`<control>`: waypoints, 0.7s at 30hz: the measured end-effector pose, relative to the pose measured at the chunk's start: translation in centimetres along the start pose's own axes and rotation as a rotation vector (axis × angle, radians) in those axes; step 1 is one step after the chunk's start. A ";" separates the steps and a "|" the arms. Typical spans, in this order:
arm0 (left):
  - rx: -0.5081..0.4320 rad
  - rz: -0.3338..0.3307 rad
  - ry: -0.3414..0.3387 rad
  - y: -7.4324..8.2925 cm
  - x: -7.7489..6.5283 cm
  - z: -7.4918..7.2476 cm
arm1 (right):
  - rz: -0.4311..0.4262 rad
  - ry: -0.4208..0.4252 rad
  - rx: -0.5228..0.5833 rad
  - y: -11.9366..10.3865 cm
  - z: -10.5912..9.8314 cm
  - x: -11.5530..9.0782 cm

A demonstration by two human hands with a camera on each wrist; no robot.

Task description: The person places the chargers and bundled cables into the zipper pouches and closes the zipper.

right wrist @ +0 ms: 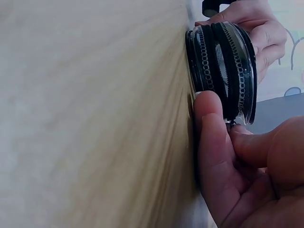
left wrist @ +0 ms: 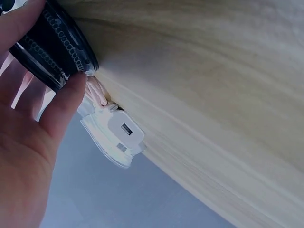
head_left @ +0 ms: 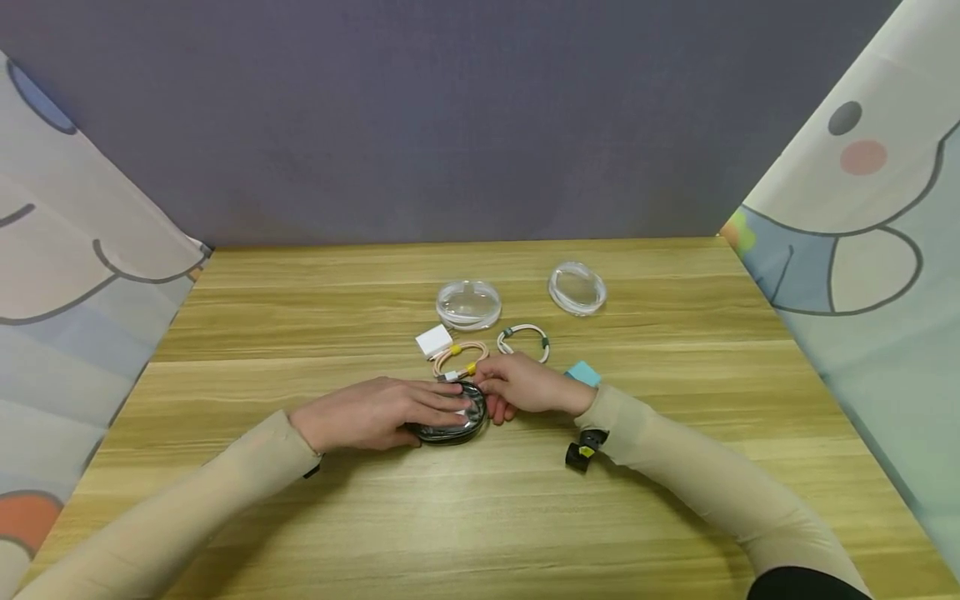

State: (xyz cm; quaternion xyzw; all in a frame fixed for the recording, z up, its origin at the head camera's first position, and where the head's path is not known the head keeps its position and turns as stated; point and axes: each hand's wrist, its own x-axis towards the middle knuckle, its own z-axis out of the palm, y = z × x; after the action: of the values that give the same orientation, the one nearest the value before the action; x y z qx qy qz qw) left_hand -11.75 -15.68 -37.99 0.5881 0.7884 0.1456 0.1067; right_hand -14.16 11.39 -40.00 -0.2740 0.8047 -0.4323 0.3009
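A small rounded black-and-clear zippered pouch (head_left: 474,421) lies on the table between both hands. My left hand (head_left: 382,412) holds it from the left, fingers laid across its top and thumb at the near side. From the right, my right hand (head_left: 525,385) pinches the zipper pull (right wrist: 232,124) at the pouch's end between thumb and finger. In the right wrist view, two rows of zipper teeth (right wrist: 239,71) run along the pouch's side, with a pale strip between them. Just beyond the pouch lies a coiled peach cable (head_left: 459,346) with yellow ties.
A white charger block (head_left: 434,342) sits beside the peach cable. A white cable (head_left: 525,327) with green ties lies behind my right hand, and a turquoise item (head_left: 583,373) by that wrist. Farther back are two clear round items with pale rims, one left (head_left: 468,322) and one right (head_left: 577,308).
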 end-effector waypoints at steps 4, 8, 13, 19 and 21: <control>0.024 -0.001 0.013 0.0 0.1 0.0 | 0.017 -0.010 0.018 0.1 -0.1 -0.3; 0.033 0.004 0.038 0.1 0.3 0.0 | 0.029 -0.021 0.044 0.1 -0.1 -0.6; 0.044 0.015 0.059 0.1 0.5 0.0 | 0.058 -0.033 0.083 0.1 0.0 -1.1; 0.064 0.007 0.057 0.0 0.5 0.1 | 0.091 -0.030 0.085 0.1 0.4 -2.2; 0.072 0.001 0.059 0.1 0.5 0.2 | 0.096 -0.035 0.094 0.0 0.6 -2.6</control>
State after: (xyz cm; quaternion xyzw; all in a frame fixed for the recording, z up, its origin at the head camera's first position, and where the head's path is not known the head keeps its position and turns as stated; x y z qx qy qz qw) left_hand -11.78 -15.19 -38.13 0.5876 0.7955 0.1343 0.0622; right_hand -11.97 12.85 -39.62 -0.2281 0.7903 -0.4498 0.3481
